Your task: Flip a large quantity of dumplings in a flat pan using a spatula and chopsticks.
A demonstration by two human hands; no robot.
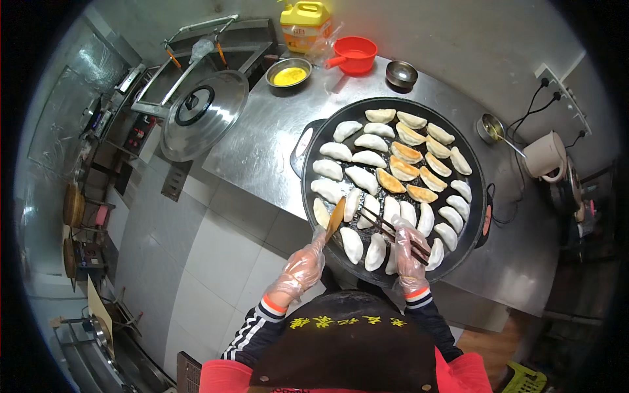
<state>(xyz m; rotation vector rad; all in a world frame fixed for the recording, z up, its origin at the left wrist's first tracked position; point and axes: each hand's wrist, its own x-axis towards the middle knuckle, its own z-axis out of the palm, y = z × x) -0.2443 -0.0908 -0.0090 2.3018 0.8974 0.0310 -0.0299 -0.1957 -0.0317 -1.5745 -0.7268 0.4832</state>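
A wide black electric pan (393,100) holds many crescent dumplings. Several near its middle and upper right show a browned side, such as one golden dumpling (404,168); the others look white. In a clear plastic glove, my left hand (303,265) grips a wooden spatula (335,219), whose blade is over the pan's lower left, beside a white dumpling (352,205). My right hand (409,250), also gloved, holds dark chopsticks (381,222) with their tips at a white dumpling (369,211) in the lower row. This hand hides part of the dumplings below it.
Along the wall stand a steel bowl of yellow liquid (289,76), a yellow jug (305,27), a red dipper (356,55) and a small steel bowl (401,74). A glass lid (205,115) is at left. An electric kettle (544,156) and cables are at right.
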